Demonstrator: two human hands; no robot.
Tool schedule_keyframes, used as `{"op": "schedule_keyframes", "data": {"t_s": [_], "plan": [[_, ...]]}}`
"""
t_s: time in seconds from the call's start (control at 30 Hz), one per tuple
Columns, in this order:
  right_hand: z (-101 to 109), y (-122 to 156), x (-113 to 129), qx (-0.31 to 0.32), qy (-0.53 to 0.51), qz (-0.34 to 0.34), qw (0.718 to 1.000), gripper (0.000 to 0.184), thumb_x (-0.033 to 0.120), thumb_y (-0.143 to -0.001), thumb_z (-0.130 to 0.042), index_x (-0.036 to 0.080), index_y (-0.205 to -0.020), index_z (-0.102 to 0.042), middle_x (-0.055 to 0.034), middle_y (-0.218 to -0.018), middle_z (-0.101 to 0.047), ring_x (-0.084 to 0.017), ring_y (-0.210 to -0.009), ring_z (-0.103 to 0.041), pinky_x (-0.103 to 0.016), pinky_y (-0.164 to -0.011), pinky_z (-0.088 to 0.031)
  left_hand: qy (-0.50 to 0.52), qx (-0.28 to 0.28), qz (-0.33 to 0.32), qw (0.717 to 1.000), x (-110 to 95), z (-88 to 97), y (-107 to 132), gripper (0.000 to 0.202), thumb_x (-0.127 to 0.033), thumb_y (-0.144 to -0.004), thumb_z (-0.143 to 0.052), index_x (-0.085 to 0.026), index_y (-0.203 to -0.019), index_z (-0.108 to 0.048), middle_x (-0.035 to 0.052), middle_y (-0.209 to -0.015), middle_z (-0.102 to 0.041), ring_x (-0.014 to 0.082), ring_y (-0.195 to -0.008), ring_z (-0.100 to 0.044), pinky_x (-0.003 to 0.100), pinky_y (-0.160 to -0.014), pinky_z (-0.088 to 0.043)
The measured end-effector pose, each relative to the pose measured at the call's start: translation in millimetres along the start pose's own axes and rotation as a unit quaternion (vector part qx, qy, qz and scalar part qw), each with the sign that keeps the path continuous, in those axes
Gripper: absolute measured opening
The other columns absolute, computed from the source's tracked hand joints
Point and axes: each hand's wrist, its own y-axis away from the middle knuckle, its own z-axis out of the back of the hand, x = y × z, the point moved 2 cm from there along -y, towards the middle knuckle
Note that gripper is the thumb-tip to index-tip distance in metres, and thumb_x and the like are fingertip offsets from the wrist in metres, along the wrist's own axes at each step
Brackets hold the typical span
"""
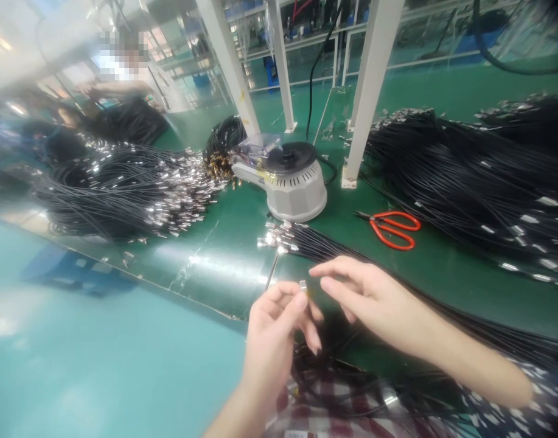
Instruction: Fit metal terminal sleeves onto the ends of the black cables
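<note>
My left hand (279, 322) is closed in a pinch on a small cable connector (303, 285), whose silvery end shows above the thumb and forefinger. My right hand (352, 286) is just to the right of it, fingers apart and holding nothing that I can see. Beyond both hands lies a bundle of black cables (324, 241) with silvery ends, running off to the right under my right forearm. More black cables (324, 380) hang in loops below my hands, over a checked cloth. Part of the held connector is hidden by my fingers.
A grey tape dispenser (297, 191) with a black disc stands at the centre. Red-handled scissors (395, 228) lie right of it. Large heaps of black cables (100, 188) lie left and right (479, 176). White posts (367, 91) rise from the green table (224, 258). Another person is far left.
</note>
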Motion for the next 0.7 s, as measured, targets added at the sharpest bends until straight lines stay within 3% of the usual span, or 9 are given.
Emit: {"op": "schedule_keyframes", "data": {"t_s": [0.07,0.17,0.37,0.53,0.7], "plan": [[-1,0,-2,-0.023,0.013,0.004,1.000,0.028,0.038,-0.091,-0.052,0.020,-0.105,-0.068,-0.0039,-0.088,-0.064,-0.011,-0.055,-0.052,-0.024,-0.050,-0.044,0.000,-0.003,-0.004,1.000,-1,0.7,0,0.012,-0.023,-0.086,-0.066,-0.014,-0.081,-0.059,0.0009,-0.063,-0.068,0.0088,-0.038,-0.057,0.017,-0.038,-0.045],[-5,-1,-6,0.002,-0.015,0.005,1.000,0.027,0.042,-0.089,-0.056,0.020,-0.096,-0.070,-0.0040,-0.089,-0.066,-0.011,-0.057,-0.052,-0.025,-0.051,-0.044,0.002,-0.005,-0.005,1.000,-2,-0.2,0,0.013,-0.024,-0.085,-0.067,-0.014,-0.081,-0.059,0.0003,-0.062,-0.068,0.0091,-0.038,-0.057,0.017,-0.038,-0.045],[-12,-2,-5,0.025,-0.107,0.007,0.994,0.022,0.036,-0.085,-0.063,0.016,-0.075,-0.066,-0.0033,-0.069,-0.069,-0.015,-0.061,-0.059,-0.026,-0.058,-0.046,0.002,-0.005,-0.001,1.000,-1,-2.4,0,0.012,-0.023,-0.084,-0.067,-0.014,-0.081,-0.060,0.0001,-0.062,-0.067,0.0082,-0.038,-0.057,0.016,-0.039,-0.042],[-11,-4,-3,0.024,-0.143,-0.010,0.989,0.021,0.032,-0.081,-0.065,0.016,-0.068,-0.062,-0.0017,-0.062,-0.066,-0.012,-0.054,-0.051,-0.024,-0.049,-0.037,0.019,-0.005,0.009,1.000,-1,-4.1,2,0.016,-0.026,-0.085,-0.068,-0.014,-0.081,-0.058,-0.0006,-0.062,-0.065,0.0057,-0.041,-0.053,0.014,-0.041,-0.039],[-11,-4,-5,0.007,-0.138,0.015,0.990,0.018,0.029,-0.082,-0.065,0.016,-0.069,-0.064,-0.0007,-0.065,-0.065,-0.013,-0.060,-0.052,-0.025,-0.057,-0.041,0.040,0.014,0.053,0.998,-1,-5.5,0,0.033,-0.023,-0.070,-0.081,-0.018,-0.089,-0.054,-0.0026,-0.063,-0.064,0.0055,-0.041,-0.051,0.015,-0.041,-0.037]]}}
